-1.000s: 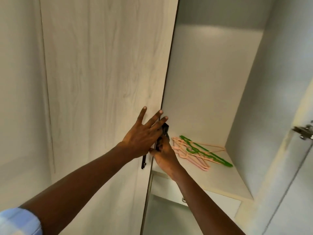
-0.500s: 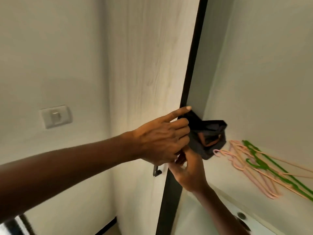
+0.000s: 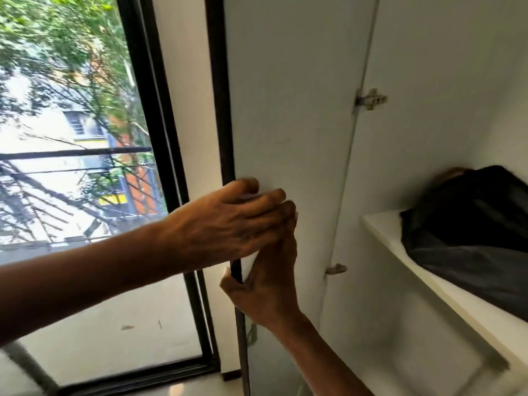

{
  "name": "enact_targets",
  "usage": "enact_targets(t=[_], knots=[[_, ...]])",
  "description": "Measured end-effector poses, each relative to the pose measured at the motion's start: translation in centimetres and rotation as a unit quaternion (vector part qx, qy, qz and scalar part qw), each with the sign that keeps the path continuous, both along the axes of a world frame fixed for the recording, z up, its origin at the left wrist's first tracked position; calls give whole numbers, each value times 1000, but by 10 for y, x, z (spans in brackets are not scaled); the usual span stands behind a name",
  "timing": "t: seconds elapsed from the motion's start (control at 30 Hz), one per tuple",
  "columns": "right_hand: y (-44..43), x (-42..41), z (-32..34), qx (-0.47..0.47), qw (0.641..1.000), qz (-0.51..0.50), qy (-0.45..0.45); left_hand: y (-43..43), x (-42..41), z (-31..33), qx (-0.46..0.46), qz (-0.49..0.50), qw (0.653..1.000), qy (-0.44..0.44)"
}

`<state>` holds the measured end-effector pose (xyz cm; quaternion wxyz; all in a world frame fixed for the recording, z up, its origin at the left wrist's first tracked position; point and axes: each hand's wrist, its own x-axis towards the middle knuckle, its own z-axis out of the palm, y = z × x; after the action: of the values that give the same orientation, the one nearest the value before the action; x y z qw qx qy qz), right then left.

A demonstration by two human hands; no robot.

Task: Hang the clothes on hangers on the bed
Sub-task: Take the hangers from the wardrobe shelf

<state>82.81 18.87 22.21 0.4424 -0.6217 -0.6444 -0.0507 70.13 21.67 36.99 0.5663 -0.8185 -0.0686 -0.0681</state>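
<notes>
Both blurred: left grip [image 3: 228,224] overlaps right grip [image 3: 270,290] on door edge [image 3: 218,81].

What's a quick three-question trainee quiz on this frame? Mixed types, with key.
1. True or false: the dark bundle lies on the wardrobe shelf.
2. Multiple choice: what does the right grip hold? A) the edge of the wardrobe door; B) a green hanger; C) a light switch.
3. Fill in: in the head view, the metal hinge sits ___ the left grip.

Key: 1 true; 2 A; 3 above.
</notes>
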Motion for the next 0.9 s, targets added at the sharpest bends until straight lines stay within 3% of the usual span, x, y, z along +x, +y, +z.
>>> enact_targets(t=[0.17,0.53,0.7,0.9], knots=[[70,-43,-1,128,992,-18,-1,77,-52,-11,46,-6,999,-29],[224,-108,2,144,979,-141,26,260,-123,-11,83,-119,987,-70],[270,-117,5,122,976,-179,23,305,-127,-35,63,-64,990,-105],[311,-120,10,128,972,-195,35,326,-125,-43,-33,15,993,-116]])
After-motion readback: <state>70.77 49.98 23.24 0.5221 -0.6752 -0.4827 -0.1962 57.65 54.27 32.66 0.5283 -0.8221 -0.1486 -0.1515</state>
